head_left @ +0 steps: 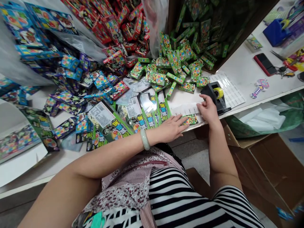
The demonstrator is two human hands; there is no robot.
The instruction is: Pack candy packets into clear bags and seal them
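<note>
My left hand [171, 128], with a pale bangle at the wrist, lies with fingers stretched out near the table's front edge. Its fingertips reach the left end of a small green box [192, 119]. Just above that box lies a whitish, see-through strip of labels [184, 109]. The thumb and fingers of my right hand [208, 108] pinch the right end of this strip. Close behind my right hand stands a black tape dispenser [217, 96] with a yellow core. Left of my left hand, green printed bags [121, 126] with white label patches lie overlapping.
Piles of green boxes [175, 60], red boxes [116, 25] and blue boxes [101, 80] fill the back and left. A label sheet [229, 90], a red-cased phone [264, 64] and pliers [285, 60] lie to the right. Cardboard boxes [268, 171] stand below the table edge.
</note>
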